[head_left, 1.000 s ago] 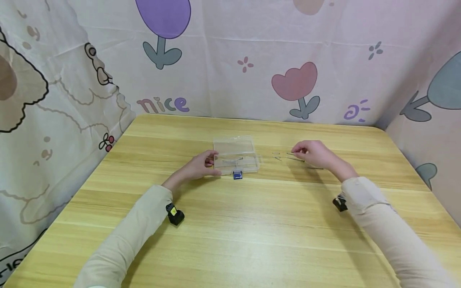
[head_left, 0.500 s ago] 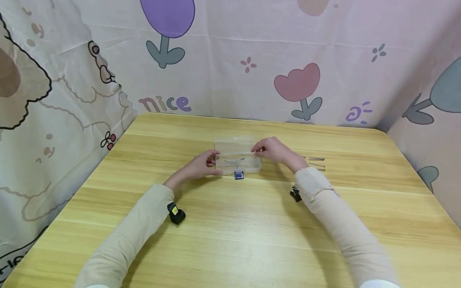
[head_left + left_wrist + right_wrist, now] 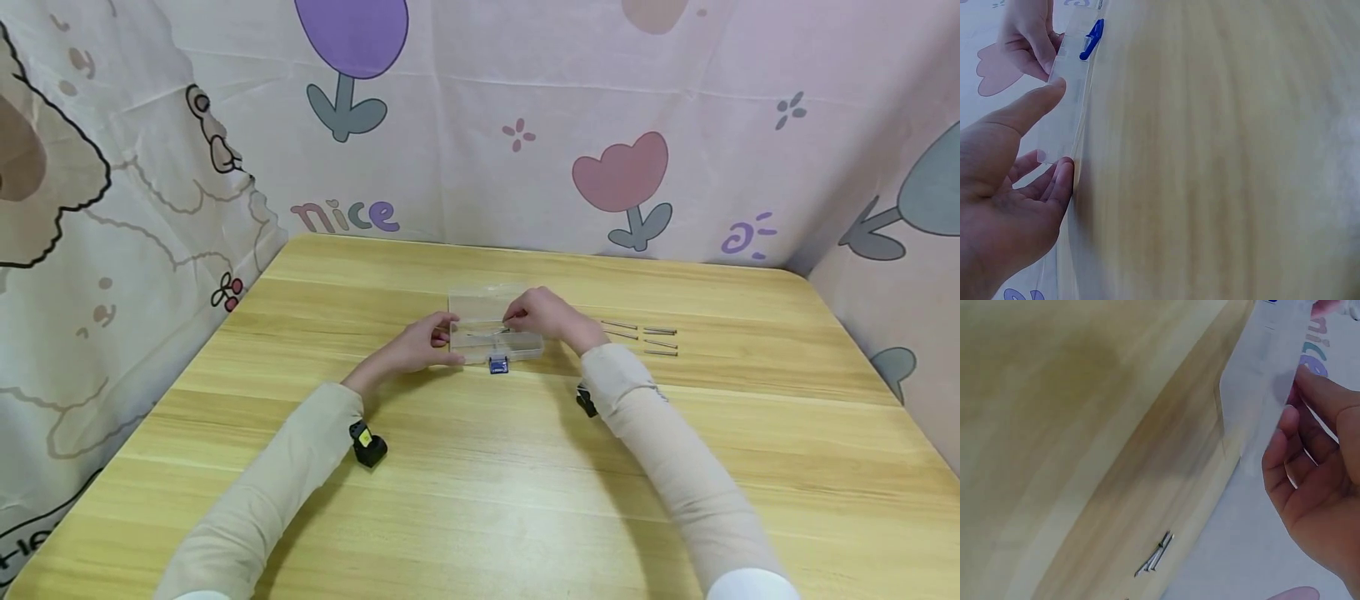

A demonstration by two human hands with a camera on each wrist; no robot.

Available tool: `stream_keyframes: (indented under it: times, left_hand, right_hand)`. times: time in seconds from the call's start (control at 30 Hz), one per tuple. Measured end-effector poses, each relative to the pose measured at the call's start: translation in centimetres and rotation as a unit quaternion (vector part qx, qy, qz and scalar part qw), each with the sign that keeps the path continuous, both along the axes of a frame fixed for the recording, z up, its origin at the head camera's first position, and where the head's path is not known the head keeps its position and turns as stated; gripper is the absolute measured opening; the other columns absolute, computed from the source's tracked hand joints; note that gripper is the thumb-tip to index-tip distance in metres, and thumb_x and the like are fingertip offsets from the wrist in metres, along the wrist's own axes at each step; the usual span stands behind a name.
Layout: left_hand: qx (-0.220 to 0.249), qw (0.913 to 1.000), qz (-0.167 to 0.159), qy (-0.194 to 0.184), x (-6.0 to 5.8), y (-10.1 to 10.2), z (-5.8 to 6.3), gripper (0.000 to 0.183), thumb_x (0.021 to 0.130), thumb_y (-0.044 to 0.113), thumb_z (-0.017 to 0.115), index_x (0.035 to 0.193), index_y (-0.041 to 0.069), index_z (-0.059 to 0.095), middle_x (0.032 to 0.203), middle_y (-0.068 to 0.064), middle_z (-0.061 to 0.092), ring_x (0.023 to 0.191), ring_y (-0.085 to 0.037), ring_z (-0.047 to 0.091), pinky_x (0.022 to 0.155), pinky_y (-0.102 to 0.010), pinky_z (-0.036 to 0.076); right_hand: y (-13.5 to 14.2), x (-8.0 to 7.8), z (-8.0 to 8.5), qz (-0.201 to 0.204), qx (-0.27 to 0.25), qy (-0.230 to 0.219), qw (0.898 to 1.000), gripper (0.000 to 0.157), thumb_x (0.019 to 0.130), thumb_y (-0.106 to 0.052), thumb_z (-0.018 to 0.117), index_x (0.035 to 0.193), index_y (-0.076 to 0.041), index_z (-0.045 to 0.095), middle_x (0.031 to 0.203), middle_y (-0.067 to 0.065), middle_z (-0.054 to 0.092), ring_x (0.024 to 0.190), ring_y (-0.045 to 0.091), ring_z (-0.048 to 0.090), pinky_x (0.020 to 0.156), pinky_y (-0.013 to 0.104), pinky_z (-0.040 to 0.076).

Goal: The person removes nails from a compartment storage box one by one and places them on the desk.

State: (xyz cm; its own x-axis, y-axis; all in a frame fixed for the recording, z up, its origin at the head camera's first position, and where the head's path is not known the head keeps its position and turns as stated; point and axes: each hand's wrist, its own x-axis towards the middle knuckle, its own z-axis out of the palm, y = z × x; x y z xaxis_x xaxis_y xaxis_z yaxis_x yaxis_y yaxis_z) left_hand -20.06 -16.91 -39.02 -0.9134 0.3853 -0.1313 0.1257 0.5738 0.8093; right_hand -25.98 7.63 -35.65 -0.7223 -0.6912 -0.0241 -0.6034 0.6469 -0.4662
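A clear plastic organizer box stands on the table with its lid raised at the back and a blue latch hanging in front. My left hand grips the box's left end, thumb in front and fingers behind. A few nails lie inside the box. Over its back right part, my right hand pinches a thin nail, mostly hidden by the fingertips. In the right wrist view, the box wall hides the thumb and index fingertips.
Several loose nails lie on the wooden table right of the box, partly behind the right forearm. A patterned cloth hangs behind the table's back edge. Each wrist carries a small black camera.
My right hand has moved left from the loose nails to over the open box. The left hand keeps its hold on the box's left end.
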Motion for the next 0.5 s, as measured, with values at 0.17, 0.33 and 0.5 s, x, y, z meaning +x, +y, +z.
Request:
stream_keyframes:
  times: [0.17,0.33,0.5]
  left_hand:
    - [0.000,1.0000,-0.001,0.002,-0.1,0.0,-0.1,0.074,0.084,0.017,0.077,0.143,-0.001,0.036,0.136,-0.021,0.046,0.123,-0.034,0.047,0.106,-0.041,0.039]
    - [0.000,1.0000,0.003,0.000,-0.1,0.0,-0.2,0.074,0.084,0.017,0.077,0.143,-0.001,0.037,0.136,-0.021,0.046,0.122,-0.034,0.047,0.105,-0.041,0.039]
    - [-0.002,1.0000,0.007,-0.001,0.0,0.0,-0.1,0.073,0.084,0.017,0.077,0.143,-0.001,0.037,0.135,-0.021,0.047,0.122,-0.034,0.047,0.105,-0.041,0.039]
  right_hand:
    - [-0.4,-0.2,-0.2,-0.003,0.008,0.001,1.000,0.015,0.090,-0.009,0.067,0.101,-0.001,0.075,0.100,0.011,0.072,0.089,0.021,0.065,0.083,0.034,0.053]
    - [-0.8,-0.4,-0.5,-0.010,0.003,-0.006,1.000,0.016,0.089,-0.009,0.069,0.101,-0.001,0.075,0.101,0.011,0.072,0.092,0.022,0.066,0.083,0.033,0.053]
    - [-1.1,-0.4,-0.6,-0.029,0.004,-0.022,0.999,0.016,0.088,-0.010,0.070,0.101,-0.003,0.076,0.101,0.010,0.072,0.090,0.021,0.066,0.081,0.032,0.053]
